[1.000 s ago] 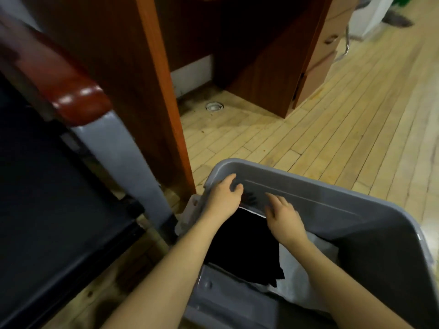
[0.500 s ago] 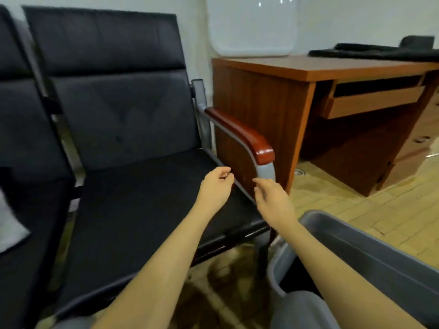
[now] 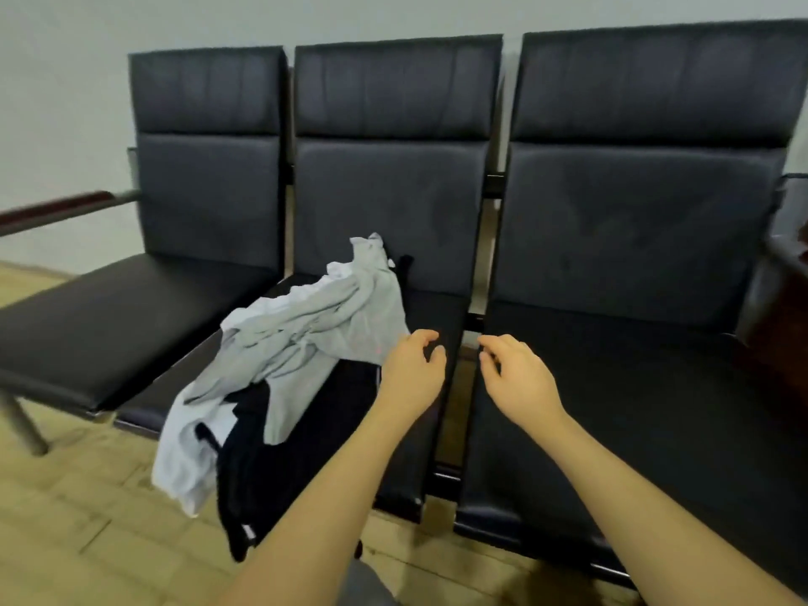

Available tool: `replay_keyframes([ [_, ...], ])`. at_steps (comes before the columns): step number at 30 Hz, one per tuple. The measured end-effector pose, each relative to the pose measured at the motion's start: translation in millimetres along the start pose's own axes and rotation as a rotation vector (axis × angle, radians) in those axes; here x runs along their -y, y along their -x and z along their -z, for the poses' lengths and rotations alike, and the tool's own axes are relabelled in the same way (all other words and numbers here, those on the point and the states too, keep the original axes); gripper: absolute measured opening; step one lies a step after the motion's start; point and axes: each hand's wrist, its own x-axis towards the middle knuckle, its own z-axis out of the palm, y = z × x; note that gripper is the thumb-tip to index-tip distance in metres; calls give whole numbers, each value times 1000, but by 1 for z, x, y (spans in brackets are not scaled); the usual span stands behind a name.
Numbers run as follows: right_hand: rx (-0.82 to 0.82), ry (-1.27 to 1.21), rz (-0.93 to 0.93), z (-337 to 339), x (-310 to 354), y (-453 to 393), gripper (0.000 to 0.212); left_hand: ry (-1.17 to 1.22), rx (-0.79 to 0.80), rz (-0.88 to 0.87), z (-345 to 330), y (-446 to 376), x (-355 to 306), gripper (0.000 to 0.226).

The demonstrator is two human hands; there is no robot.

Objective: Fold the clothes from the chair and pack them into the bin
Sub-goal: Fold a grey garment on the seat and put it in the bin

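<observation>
- With both hands empty, fingers loosely curled, the left hand (image 3: 411,371) hovers beside the grey shirt (image 3: 315,330).
- Next: the right hand (image 3: 518,378) joins to lift it off the middle chair (image 3: 389,203).

The single head-worn view looks forward and down, close over a row of black chairs (image 3: 384,203) against a wall.

Three black padded seats (image 3: 629,220) stand against a pale grey wall (image 3: 65,80); a light grey shirt (image 3: 315,330) lies over white cloth (image 3: 183,465) and black clothes (image 3: 253,465); the armrest (image 3: 52,207) is reddish brown, the floor (image 3: 65,540) yellowish wood blocks
</observation>
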Motion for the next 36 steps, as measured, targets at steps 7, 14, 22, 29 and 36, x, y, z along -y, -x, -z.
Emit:
replay_keyframes([
  [7, 153, -2, 124, -90, 58, -59, 36, -410, -174, 53, 73, -24, 99, 35],
  [14, 184, -84, 242, -141, 90, -95, 47, -545, -208, -38, 99, -47, 140, 38],
  [22, 197, -67, 229, -177, 103, -136, 16, -435, -309, -36, 97, -75, 158, 41],
  [29, 180, -295, 180, -168, 102, -126, 10, -652, -483, -98, 101, -96, 169, 48],
  [36, 235, -108, 116, -185, 135, -152, 28, -572, -381, 108, 123, -108, 193, 40],
])
